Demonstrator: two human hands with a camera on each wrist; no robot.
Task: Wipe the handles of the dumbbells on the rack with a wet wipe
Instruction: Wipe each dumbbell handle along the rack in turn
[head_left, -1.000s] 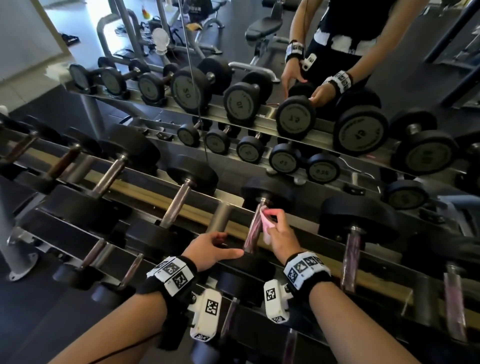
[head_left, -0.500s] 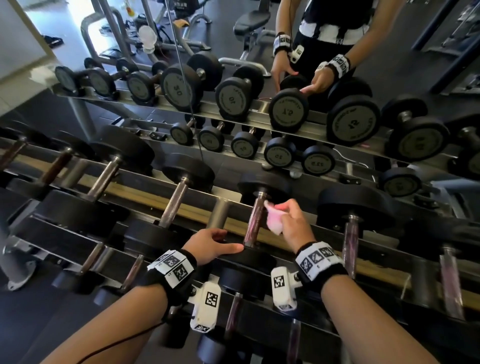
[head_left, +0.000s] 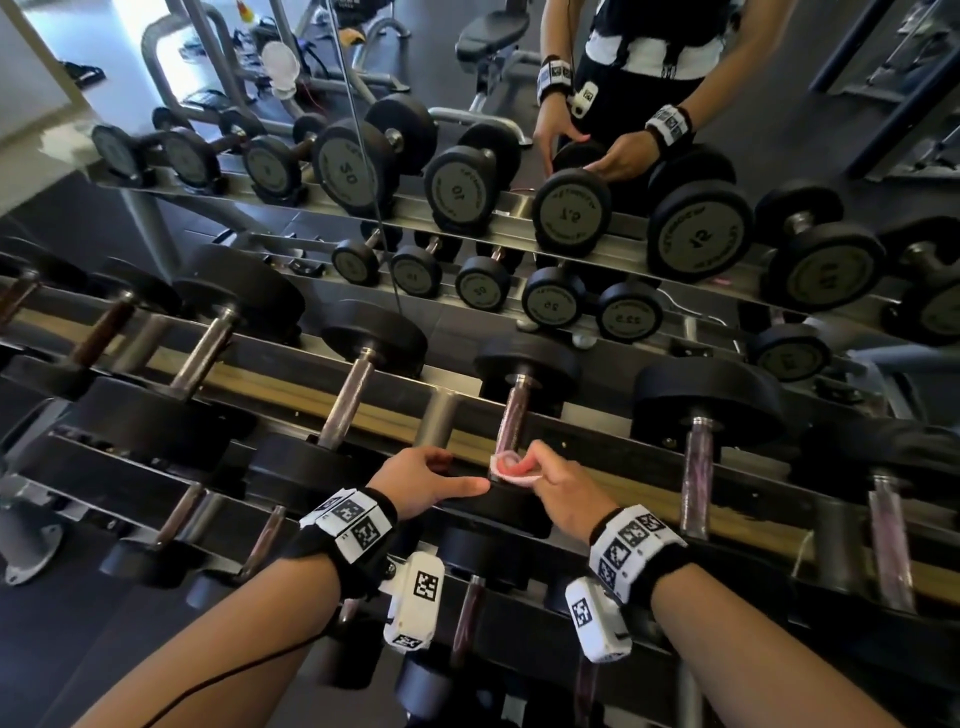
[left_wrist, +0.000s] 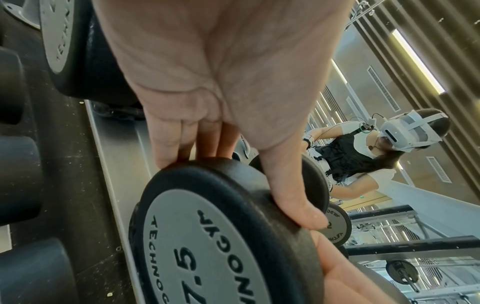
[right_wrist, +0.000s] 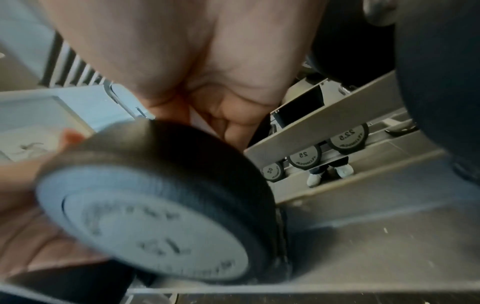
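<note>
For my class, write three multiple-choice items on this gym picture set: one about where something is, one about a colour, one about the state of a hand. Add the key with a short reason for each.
1. Where does the left hand rest?
A. on the near weight head of the dumbbell being wiped
B. on the floor
C. on the mirror

2. What colour is the wet wipe?
A. green
B. pale pink
C. black

3. How is the right hand?
A. flat and empty
B. hanging at the side
C. curled round the wipe at the lower end of the handle

Key: 1 A, the left wrist view shows fingers and thumb over the head's rim; 2 B, the head view shows a pinkish white wad; 3 C, the fingers pinch the wipe beside the bar.
</note>
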